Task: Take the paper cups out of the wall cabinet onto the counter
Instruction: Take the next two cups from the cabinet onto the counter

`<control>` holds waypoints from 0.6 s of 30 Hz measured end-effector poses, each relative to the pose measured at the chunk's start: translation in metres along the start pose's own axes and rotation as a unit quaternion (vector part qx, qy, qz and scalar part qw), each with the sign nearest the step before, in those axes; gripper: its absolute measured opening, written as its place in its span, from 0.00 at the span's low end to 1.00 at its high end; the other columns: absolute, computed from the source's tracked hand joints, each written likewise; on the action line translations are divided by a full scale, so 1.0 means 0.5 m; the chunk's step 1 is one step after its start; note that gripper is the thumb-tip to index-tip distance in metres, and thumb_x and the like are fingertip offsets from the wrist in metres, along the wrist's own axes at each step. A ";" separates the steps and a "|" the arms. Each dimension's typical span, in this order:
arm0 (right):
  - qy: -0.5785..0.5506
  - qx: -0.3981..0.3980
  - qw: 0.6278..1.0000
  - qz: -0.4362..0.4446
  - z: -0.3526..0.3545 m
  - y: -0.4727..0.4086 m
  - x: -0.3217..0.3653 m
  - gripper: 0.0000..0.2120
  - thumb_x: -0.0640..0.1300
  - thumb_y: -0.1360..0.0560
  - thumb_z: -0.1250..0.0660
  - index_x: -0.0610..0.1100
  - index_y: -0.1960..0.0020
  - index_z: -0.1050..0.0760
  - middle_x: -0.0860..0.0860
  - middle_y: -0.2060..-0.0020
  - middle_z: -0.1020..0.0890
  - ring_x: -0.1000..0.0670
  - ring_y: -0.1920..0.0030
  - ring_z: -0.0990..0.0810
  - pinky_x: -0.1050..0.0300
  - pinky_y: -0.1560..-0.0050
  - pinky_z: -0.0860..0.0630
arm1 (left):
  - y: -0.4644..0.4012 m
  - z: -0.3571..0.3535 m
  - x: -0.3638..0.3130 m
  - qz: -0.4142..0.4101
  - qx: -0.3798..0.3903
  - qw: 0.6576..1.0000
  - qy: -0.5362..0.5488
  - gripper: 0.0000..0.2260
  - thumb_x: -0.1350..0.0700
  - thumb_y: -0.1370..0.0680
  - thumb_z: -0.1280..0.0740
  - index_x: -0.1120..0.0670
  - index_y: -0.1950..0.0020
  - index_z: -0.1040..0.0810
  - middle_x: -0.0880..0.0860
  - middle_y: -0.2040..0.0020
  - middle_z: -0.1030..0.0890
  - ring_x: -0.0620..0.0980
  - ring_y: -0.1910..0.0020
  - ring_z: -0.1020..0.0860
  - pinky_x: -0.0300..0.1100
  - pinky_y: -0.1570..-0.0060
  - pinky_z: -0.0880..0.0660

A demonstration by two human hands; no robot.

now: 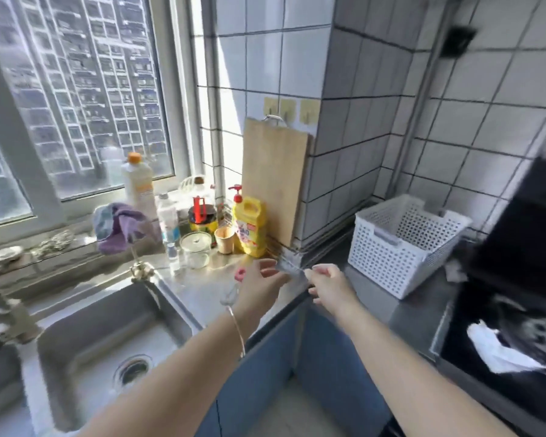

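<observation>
My left hand (264, 279) reaches over the steel counter (202, 288) with its fingers apart and nothing in it. My right hand (328, 283) is beside it, over the counter's inner corner, fingers loosely curled and apart, also with nothing in it. Both hands are blurred. One brownish paper cup (224, 239) stands upright on the counter near the yellow bottle, a little beyond my left hand. No wall cabinet is in view.
A sink (108, 342) lies at the left. Bottles, a glass jar (196, 249) and a yellow detergent bottle (249, 225) crowd the back, with a cutting board (273, 178) against the tiles. A whisk (234, 288) lies under my left hand. A white basket (401, 244) and a black hob (501, 342) are at the right.
</observation>
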State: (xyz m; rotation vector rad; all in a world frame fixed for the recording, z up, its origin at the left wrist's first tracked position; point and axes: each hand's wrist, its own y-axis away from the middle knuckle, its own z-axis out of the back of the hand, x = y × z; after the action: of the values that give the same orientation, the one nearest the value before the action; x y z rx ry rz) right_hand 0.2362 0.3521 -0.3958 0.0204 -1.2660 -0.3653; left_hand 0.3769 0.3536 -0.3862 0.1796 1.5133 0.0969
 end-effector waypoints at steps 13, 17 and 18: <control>0.001 -0.243 0.966 0.083 0.334 -0.237 0.261 0.14 0.51 0.25 0.36 0.45 0.43 0.26 0.51 0.58 0.21 0.47 0.53 0.20 0.44 0.44 0.23 | -0.318 -0.307 -0.347 -0.141 0.213 0.967 0.008 0.16 0.56 0.26 0.32 0.54 0.39 0.29 0.53 0.43 0.23 0.51 0.47 0.23 0.42 0.53 0.27; 0.021 -0.288 0.950 0.117 0.429 -0.281 0.351 0.15 0.51 0.25 0.36 0.45 0.41 0.26 0.51 0.52 0.19 0.50 0.54 0.20 0.48 0.43 0.22 | -0.381 -0.387 -0.434 -0.149 0.240 0.959 0.031 0.16 0.56 0.26 0.34 0.53 0.39 0.29 0.54 0.42 0.23 0.49 0.52 0.23 0.41 0.57 0.26; 0.030 -0.297 0.946 0.123 0.452 -0.294 0.370 0.16 0.51 0.25 0.37 0.45 0.41 0.26 0.50 0.48 0.19 0.50 0.52 0.20 0.47 0.42 0.23 | -0.399 -0.410 -0.460 -0.149 0.244 0.958 0.038 0.16 0.56 0.26 0.34 0.53 0.39 0.29 0.55 0.45 0.22 0.49 0.57 0.24 0.39 0.61 0.27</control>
State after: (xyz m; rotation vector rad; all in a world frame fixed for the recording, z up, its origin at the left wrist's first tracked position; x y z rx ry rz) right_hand 0.0340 0.2037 -0.1864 -0.6312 -1.0422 -0.5123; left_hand 0.1498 0.1293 -0.2054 0.3417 1.6028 -0.5203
